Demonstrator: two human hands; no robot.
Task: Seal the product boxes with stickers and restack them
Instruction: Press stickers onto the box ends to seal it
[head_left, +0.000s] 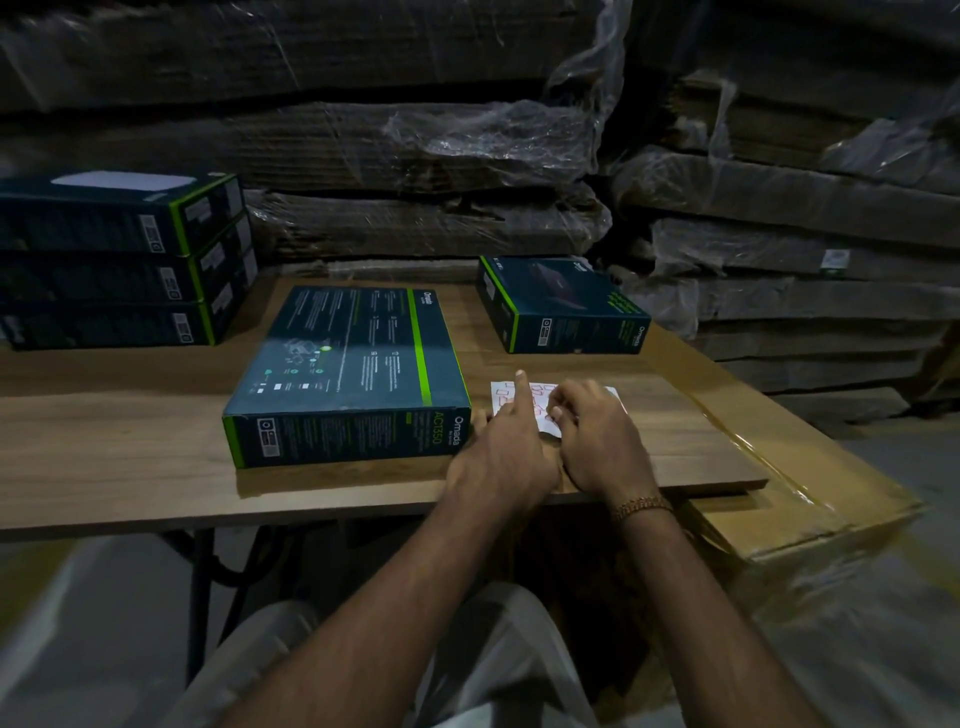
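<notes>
Product box (353, 364) lies flat at table centre, beside the sticker sheet (545, 402); we judge sticker-picking in hand; left hand (501, 452) extends its index finger onto the sheet; right hand (597, 441) pinches at a sticker; next, we must peel cleanly.

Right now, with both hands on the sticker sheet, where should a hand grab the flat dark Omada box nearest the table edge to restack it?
Grip the flat dark teal box with the green stripe by its long sides, coming from above at the near end. It lies flat on the wooden table, broad face up and too wide for one hand, so use both. Its left side is open; the white sticker sheet crowds its right.
</notes>
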